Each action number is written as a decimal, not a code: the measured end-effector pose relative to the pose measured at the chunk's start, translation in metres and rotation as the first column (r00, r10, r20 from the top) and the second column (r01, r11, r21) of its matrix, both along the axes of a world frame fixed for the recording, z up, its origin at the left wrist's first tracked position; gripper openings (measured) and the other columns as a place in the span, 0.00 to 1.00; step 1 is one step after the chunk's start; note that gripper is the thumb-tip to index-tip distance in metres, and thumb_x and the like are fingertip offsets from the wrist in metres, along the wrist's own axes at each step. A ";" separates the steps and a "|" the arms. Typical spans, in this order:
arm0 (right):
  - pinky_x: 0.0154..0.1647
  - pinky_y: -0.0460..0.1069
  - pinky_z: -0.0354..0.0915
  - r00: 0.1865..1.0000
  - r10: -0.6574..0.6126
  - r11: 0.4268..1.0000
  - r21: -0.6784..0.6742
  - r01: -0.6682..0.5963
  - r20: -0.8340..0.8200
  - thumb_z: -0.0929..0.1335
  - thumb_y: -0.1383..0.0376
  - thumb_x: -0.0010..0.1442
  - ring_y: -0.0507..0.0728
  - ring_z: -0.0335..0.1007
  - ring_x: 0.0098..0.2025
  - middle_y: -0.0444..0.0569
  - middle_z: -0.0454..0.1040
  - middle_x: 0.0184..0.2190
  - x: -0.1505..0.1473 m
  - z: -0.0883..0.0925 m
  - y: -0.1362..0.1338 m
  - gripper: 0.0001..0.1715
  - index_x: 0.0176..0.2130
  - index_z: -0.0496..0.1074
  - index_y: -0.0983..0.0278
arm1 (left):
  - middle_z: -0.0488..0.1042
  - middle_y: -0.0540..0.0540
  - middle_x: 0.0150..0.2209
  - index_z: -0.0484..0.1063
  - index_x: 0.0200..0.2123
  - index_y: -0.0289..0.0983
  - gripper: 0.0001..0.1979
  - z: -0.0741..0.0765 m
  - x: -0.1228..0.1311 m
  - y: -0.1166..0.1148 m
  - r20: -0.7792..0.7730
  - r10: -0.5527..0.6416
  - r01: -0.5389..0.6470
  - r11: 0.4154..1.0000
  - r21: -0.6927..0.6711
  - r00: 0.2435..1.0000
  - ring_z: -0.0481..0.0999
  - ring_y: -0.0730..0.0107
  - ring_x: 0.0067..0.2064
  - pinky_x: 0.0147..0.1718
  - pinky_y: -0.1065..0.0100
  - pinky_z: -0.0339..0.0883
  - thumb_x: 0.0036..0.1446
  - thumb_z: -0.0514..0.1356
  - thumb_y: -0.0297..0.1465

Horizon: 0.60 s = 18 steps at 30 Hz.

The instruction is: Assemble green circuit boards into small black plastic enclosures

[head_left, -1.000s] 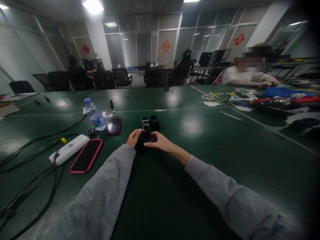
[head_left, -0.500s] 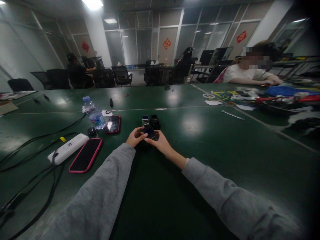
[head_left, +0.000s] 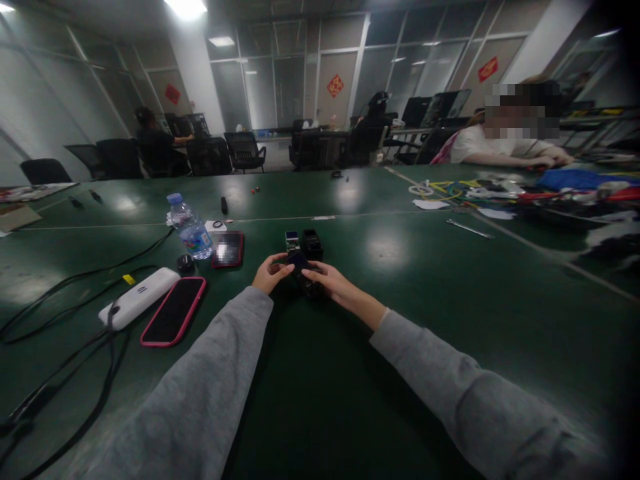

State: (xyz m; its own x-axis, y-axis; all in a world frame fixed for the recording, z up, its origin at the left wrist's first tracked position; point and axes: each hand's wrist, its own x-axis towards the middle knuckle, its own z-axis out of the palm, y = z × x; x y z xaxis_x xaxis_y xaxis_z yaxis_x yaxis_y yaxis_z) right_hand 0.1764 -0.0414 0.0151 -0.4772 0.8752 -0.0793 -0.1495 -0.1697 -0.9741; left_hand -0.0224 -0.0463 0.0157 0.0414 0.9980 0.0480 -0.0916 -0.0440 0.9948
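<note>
A small black device (head_left: 299, 259) with a dark screen is held between my two hands above the green table (head_left: 310, 400). My left hand (head_left: 269, 273) is closed on its left side, thumb and fingers pinching it. On the right side, my right hand (head_left: 334, 281) grips it with bent fingers, and a dark lower part shows below the thumb. Just beyond my hands stand a small device with a light frame and a screen (head_left: 292, 241) and a black block-like device (head_left: 312, 244), side by side. The exact kind of these devices is too dark to tell.
To the left lie a pink-edged phone (head_left: 174, 312), a white power bank (head_left: 140, 297), a second phone (head_left: 228, 249), black cables (head_left: 60, 365) and a water bottle (head_left: 190, 230). A wrench (head_left: 470, 229) and a cable pile lie right, where another person (head_left: 500, 148) sits.
The device has turned in my hands, and more of its dark lower part now shows. My right hand has shifted slightly right, its thumb higher on the device. The left hand stays nearly still.
</note>
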 end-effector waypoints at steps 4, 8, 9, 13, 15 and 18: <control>0.52 0.57 0.67 0.998 0.058 0.998 -0.022 -0.059 -0.015 0.74 0.59 0.52 0.58 0.70 0.48 0.55 0.69 0.51 0.004 0.002 0.001 0.38 0.58 0.60 0.64 | 0.76 0.46 0.32 0.67 0.49 0.34 0.32 -0.002 -0.001 0.001 0.017 -0.006 0.006 1.000 -0.009 1.000 0.77 0.66 0.37 0.45 0.58 0.68 0.40 0.70 0.38; 0.53 0.58 0.67 0.996 0.089 0.996 -0.019 -0.089 0.014 0.73 0.61 0.53 0.58 0.70 0.49 0.55 0.68 0.52 0.008 0.007 0.000 0.37 0.59 0.61 0.63 | 0.76 0.46 0.33 0.68 0.47 0.35 0.30 -0.005 -0.002 0.003 0.002 -0.001 0.001 1.000 -0.016 1.000 0.77 0.65 0.38 0.46 0.57 0.68 0.41 0.70 0.38; 0.53 0.58 0.67 0.996 0.089 0.996 -0.017 -0.089 0.014 0.73 0.61 0.53 0.58 0.70 0.49 0.55 0.69 0.52 0.008 0.007 0.000 0.37 0.59 0.61 0.63 | 0.76 0.46 0.33 0.68 0.47 0.35 0.30 -0.006 -0.002 0.003 0.002 -0.002 0.002 1.000 -0.019 1.000 0.77 0.65 0.39 0.46 0.57 0.68 0.40 0.70 0.38; 0.53 0.57 0.67 0.997 0.074 0.997 -0.014 -0.074 0.002 0.74 0.61 0.52 0.58 0.70 0.48 0.55 0.69 0.51 0.008 0.006 -0.001 0.38 0.58 0.62 0.64 | 0.76 0.47 0.33 0.67 0.47 0.35 0.31 -0.005 -0.003 0.003 0.013 -0.023 0.023 0.999 -0.023 1.000 0.77 0.65 0.38 0.45 0.59 0.68 0.39 0.70 0.38; 0.53 0.57 0.67 0.998 0.056 0.998 -0.012 -0.056 -0.006 0.74 0.61 0.51 0.58 0.70 0.48 0.55 0.70 0.50 0.006 0.003 0.000 0.38 0.58 0.62 0.65 | 0.76 0.47 0.32 0.67 0.47 0.35 0.31 -0.004 -0.003 0.002 0.023 -0.030 0.031 0.999 -0.029 0.999 0.77 0.66 0.38 0.44 0.60 0.68 0.39 0.70 0.38; 0.52 0.56 0.67 0.999 0.035 0.999 -0.005 -0.035 -0.033 0.75 0.60 0.50 0.58 0.71 0.46 0.55 0.71 0.48 0.004 -0.001 0.000 0.38 0.56 0.64 0.65 | 0.76 0.48 0.31 0.66 0.47 0.35 0.32 -0.001 -0.002 0.001 0.028 -0.023 0.025 0.999 -0.041 0.999 0.77 0.66 0.36 0.42 0.59 0.69 0.38 0.71 0.40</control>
